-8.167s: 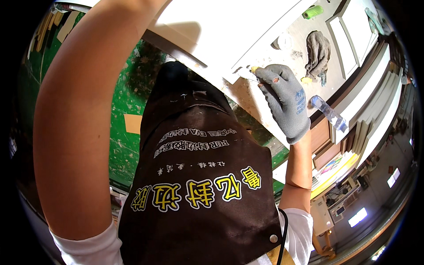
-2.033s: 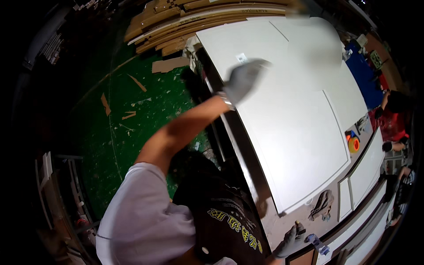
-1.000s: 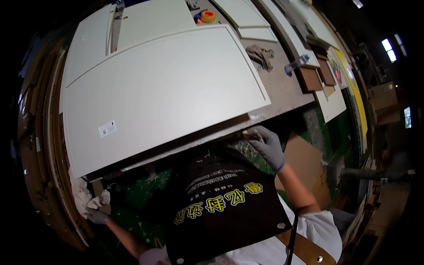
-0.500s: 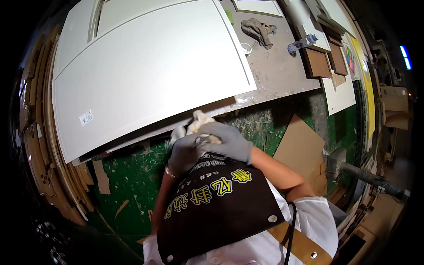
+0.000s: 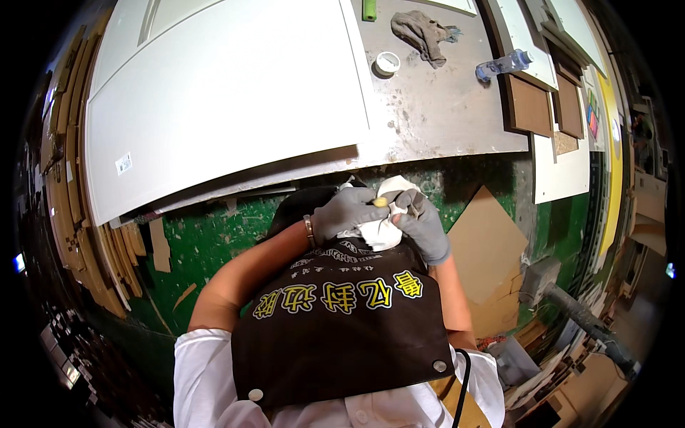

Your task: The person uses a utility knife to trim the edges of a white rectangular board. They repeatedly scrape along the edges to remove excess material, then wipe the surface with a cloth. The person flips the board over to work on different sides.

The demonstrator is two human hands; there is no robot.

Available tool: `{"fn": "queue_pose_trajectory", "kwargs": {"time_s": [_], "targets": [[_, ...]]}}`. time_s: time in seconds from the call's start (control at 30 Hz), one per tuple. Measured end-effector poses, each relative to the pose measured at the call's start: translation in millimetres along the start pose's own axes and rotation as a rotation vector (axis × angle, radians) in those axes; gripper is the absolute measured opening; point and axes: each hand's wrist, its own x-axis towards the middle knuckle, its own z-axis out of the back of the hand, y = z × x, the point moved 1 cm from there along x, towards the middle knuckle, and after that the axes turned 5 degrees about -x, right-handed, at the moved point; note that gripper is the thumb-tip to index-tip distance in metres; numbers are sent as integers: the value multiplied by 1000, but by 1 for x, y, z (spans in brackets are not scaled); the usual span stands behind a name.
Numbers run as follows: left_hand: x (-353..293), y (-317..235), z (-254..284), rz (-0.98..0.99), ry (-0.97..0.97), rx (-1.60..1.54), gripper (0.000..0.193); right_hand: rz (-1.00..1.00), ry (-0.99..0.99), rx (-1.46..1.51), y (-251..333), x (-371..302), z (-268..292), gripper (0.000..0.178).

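I count my two grey-gloved hands (image 5: 346,212), one crumpled white cloth (image 5: 379,235), one small yellow-ended tool (image 5: 380,202), one clear plastic bottle (image 5: 504,65), one round white tub (image 5: 387,63), one crumpled grey-brown rag (image 5: 422,37), one bright-green cylinder (image 5: 369,10)

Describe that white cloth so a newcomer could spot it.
Find the large white panel, then the dark apron lower in view. Between the gloved left hand and right hand is the crumpled cloth, white, unlike the brownish rag on the table.
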Motion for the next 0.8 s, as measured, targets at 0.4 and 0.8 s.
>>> {"fn": "queue_pose_trajectory", "kwargs": {"time_s": [0.4,0.8], "targets": [[-8,4,37,-69,-593,-50,34,490,-270,-1316,57,68,42,33],[-16,18,42,-91,-824,-479,48,732,-18,-1629,64,117,30,43]]}}
